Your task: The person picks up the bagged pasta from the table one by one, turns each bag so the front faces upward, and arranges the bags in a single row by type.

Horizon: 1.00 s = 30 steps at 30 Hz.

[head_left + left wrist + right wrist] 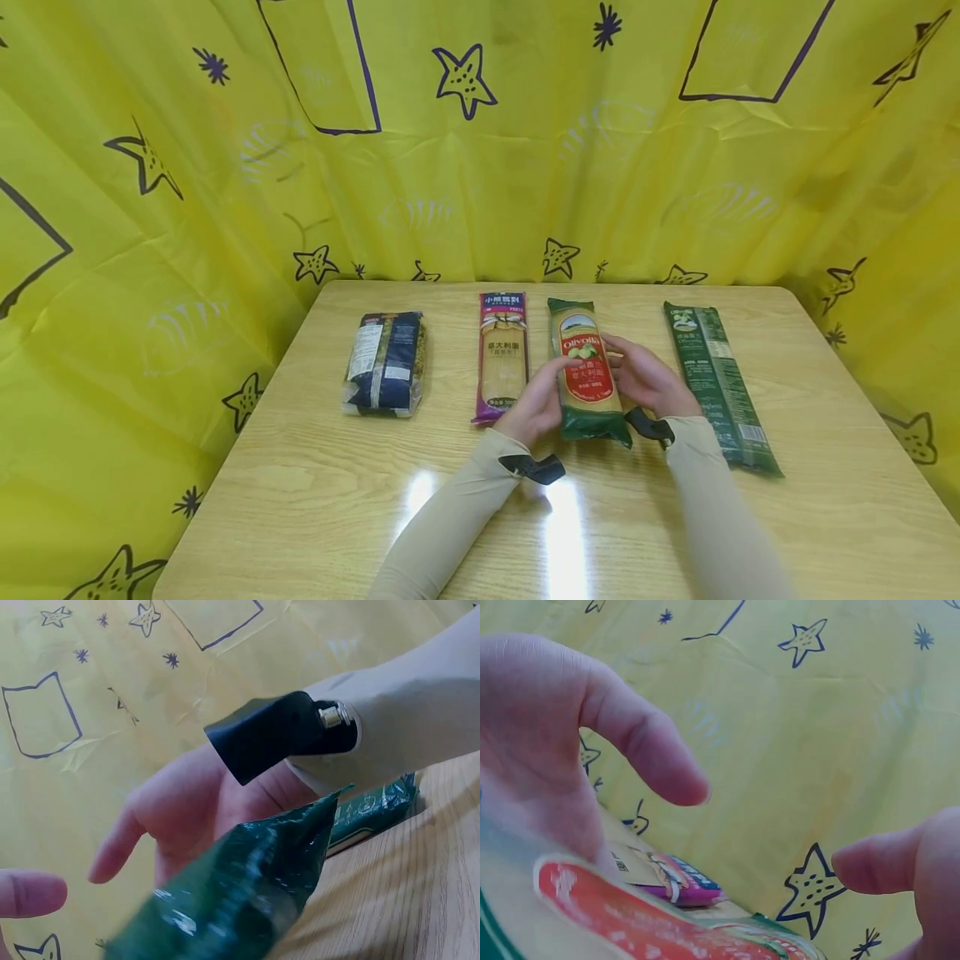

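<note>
A green and gold packet of spaghetti (588,367) with a red label is held between both hands, its lower end tilted up off the table in the left wrist view. My left hand (536,404) grips its left edge, the thumb reaching over the front. On the opposite edge my right hand (651,382) holds it, with fingers partly hidden behind the packet. Both thumbs stand raised above the label in the right wrist view. Close to the left hand lies a purple-ended pasta packet (503,354). To the right of the right hand is another green packet (716,379), back side up.
A dark blue and clear bag of pasta (386,364) lies at the left of the wooden table (300,500). Yellow curtain (480,183) with star drawings hangs behind and along both sides. Black wrist mounts (534,468) sit at both cuffs.
</note>
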Tool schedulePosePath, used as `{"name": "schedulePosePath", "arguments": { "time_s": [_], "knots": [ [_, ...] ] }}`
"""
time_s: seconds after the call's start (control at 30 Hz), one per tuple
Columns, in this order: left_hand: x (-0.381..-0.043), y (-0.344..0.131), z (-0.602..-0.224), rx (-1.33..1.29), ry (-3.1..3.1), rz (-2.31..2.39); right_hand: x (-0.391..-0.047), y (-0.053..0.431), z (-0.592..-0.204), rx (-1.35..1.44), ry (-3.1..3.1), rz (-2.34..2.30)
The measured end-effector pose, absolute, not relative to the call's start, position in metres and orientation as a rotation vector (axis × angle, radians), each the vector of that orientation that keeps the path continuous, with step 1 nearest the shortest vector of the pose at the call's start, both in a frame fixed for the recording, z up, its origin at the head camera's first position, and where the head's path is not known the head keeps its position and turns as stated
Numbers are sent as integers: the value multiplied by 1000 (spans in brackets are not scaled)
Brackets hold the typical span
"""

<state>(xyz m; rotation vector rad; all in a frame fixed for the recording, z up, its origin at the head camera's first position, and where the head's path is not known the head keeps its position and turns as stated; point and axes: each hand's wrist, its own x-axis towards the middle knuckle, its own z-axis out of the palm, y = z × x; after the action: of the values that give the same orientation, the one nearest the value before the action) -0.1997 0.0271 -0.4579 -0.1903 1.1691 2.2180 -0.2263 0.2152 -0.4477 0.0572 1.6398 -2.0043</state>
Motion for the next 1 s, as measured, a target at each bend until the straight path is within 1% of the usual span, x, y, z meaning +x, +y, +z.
{"name": "schedulePosePath", "arguments": {
  "time_s": [0.6,1.0],
  "knots": [
    [-201,29,-454,-172,1262,2239,-225,212,-436,15,1718,-2014],
    [-201,28,-454,-219,1295,2270,-227,207,-443,80,1698,-2070]
  ]
}}
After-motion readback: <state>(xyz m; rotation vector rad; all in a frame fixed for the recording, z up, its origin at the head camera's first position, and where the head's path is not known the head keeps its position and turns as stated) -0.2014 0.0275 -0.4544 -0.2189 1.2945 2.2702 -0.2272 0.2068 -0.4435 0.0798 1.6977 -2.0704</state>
